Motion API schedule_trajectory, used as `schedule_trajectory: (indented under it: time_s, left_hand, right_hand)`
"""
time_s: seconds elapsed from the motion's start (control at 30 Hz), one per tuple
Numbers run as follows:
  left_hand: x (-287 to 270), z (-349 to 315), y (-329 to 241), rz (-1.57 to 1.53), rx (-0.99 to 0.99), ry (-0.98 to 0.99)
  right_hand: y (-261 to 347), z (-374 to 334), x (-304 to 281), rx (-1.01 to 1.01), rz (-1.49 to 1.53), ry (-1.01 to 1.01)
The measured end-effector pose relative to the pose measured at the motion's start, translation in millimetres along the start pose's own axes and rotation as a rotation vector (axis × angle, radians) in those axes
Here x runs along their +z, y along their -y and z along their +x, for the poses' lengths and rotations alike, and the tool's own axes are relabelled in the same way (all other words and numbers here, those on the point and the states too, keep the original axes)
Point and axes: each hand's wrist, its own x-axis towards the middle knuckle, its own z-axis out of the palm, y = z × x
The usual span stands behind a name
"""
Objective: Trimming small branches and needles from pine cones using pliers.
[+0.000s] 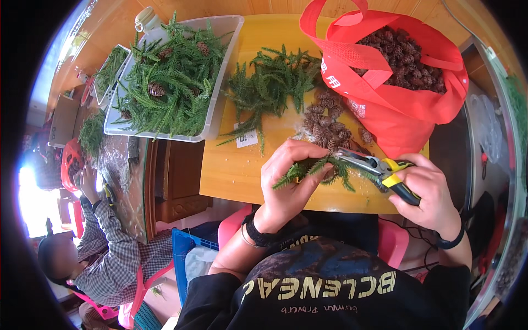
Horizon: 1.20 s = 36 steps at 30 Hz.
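Between the fingers and thumb of my left hand (291, 175) is a green artificial pine sprig (300, 171), with part of a pine cone showing beneath it. My right hand (430, 192) is wrapped round yellow-and-black pliers (397, 177). The jaws of the pliers meet the sprig at my left fingertips; what exactly they grip is too small to tell. Just beyond my hands lies a pile of brown pine cones (327, 122) on the yellow table (236, 179). More loose green sprigs (278, 80) are spread to the left of the cones.
A clear plastic bin (212, 118) of sprigs with cones stands at the back left. At the back right a red bag (396, 118) full of pine cones leans over the table. A small white label (247, 138) lies near the sprigs. Another person (118, 264) works at a table on the left.
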Motion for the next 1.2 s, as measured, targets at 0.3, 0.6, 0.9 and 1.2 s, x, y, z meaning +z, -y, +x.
schedule_trajectory:
  time_s: [0.3, 0.6, 0.9, 1.2]
  left_hand:
    - [-0.2, -4.9, 1.9, -0.38, -0.299, 0.074]
    - [0.6, -5.8, 2.6, -0.488, -0.376, 0.116]
    - [-2.3, 0.6, -2.3, -0.428, -0.378, 0.147]
    - [0.4, -3.6, 1.1, -0.305, -0.319, 0.151]
  right_hand:
    - [-3.4, 6.3, -0.7, -0.052, 0.011, 0.069]
    - [-5.5, 5.6, 3.7, -0.07, 0.051, 0.036]
    - [2.4, 4.0, -4.1, -0.074, -0.054, 0.074]
    - [8.4, 0.7, -3.4, -0.029, -0.129, 0.077]
